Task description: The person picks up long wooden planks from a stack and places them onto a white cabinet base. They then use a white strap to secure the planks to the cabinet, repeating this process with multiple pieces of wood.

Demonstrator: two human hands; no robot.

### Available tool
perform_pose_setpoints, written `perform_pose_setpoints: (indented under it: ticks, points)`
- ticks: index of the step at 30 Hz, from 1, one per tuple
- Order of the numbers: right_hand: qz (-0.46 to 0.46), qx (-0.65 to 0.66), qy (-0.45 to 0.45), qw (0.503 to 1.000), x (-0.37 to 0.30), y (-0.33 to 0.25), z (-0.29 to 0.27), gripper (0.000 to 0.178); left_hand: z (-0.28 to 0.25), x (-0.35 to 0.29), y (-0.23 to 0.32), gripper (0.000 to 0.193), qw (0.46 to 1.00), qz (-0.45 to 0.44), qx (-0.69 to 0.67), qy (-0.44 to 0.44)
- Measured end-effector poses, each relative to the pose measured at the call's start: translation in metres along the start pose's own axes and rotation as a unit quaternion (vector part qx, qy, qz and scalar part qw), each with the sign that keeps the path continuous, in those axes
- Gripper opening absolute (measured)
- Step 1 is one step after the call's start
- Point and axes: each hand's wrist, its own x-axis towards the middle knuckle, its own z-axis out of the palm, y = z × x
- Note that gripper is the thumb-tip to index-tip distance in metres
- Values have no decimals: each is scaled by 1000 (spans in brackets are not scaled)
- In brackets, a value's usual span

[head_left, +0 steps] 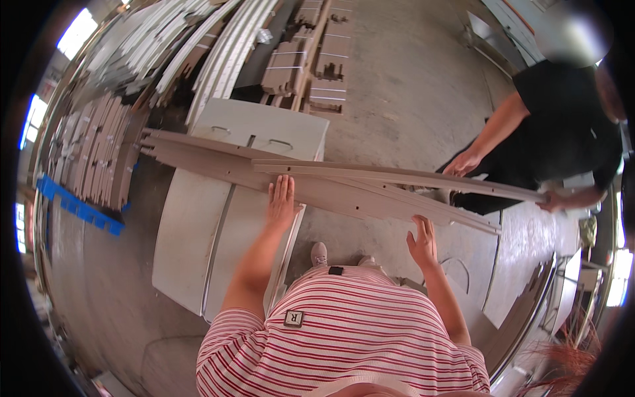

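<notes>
Long brown slotted profiles (324,192) lie in a low stack crosswise in front of me, their left end resting over a white cabinet-like surface. My left hand (282,200) rests with fingers stretched out flat against the near side of the stack. Beside the stack's near edge, toward its right end, my right hand (423,243) is raised with fingers apart, holding nothing; I cannot tell whether its fingertips touch the profiles. A separate long brown strip (397,175) sits over the stack at a slight angle. Its right end is at another person's hand (554,201).
The other person (555,126), in black, stands at the right, bent toward the strip. White panels with handles (264,122) support the stack. Bundled brown strips (99,149) lie on a blue pallet (79,205) at the left. More white and brown lengths fill the far left.
</notes>
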Motion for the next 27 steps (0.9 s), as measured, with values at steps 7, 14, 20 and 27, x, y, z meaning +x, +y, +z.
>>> perform_pose_setpoints:
  ticks: [7,14,20,27]
  points:
    - [-94,57,-47,993,29,-25,16,43,-13,-44,8,87,997,-60,-32,34]
    - [-145,158,-75,974,33,-51,-9,36,20,-111,50,63,952,-174,-221,123]
    - [-183,201,-109,956,39,-44,-9,35,43,-74,57,61,823,-324,-460,79]
    - [-146,253,-131,947,26,-40,-16,31,-10,-41,102,54,634,-382,-669,70]
